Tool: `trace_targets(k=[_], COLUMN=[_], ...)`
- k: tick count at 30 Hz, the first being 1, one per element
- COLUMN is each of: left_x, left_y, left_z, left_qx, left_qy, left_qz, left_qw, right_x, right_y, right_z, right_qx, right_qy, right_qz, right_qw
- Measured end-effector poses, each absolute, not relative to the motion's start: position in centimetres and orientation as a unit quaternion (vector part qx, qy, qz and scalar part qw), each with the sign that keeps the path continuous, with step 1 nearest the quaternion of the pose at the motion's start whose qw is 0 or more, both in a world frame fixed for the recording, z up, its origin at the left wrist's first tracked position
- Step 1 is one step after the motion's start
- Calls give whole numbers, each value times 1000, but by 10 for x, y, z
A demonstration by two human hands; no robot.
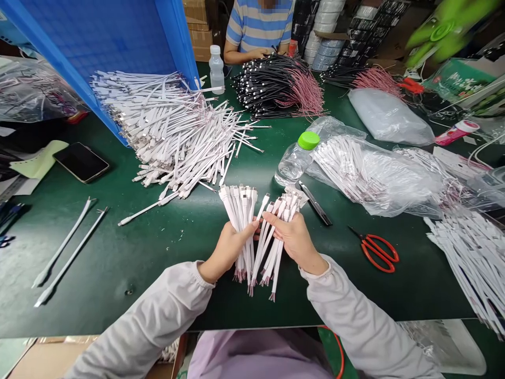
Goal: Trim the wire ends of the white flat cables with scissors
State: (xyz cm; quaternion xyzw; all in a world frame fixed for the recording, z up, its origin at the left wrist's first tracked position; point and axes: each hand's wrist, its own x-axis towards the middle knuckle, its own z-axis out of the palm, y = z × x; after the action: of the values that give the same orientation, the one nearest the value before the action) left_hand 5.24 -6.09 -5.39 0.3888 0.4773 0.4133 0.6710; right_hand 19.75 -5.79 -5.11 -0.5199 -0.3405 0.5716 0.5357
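My left hand [230, 246] is closed around a bundle of short white cables [241, 202], plug ends up and stripped reddish wire ends down. In my right hand [295, 238] is a second, looser bundle of white cables [272, 258], fanned out a little. The two bundles almost meet in the middle, above the green table [158, 295]. Beyond my hands, a large heap of white cables [177, 131] spills from a tipped blue crate [118, 37]. Two single white cables [73, 247] lie at the left.
Right of my hands lie a black cutter knife [315, 203] and red-handled scissors [379, 252]. A green-capped bottle [295, 160] stands beside bagged cables [379, 171]. More white cables [473, 258] lie far right, a phone [81, 162] left. A person [258, 31] sits opposite, behind black cables [272, 84].
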Motion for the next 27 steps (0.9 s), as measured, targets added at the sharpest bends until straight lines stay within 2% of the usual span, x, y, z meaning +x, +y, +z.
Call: trace_targets(k=[24,27], left_x=[50,50], left_y=[-62,-61], left_z=[-54,-53], left_qx=[473,482], left_qy=[500,488], left_qz=[364,363], left_qw=[627,630], right_x=[198,199], right_y=[-56,-56], right_z=[-60,-57], right_qx=[-434,-434], right_qy=[-291,-281], right_qz=[659,682], right_qw=[541,518])
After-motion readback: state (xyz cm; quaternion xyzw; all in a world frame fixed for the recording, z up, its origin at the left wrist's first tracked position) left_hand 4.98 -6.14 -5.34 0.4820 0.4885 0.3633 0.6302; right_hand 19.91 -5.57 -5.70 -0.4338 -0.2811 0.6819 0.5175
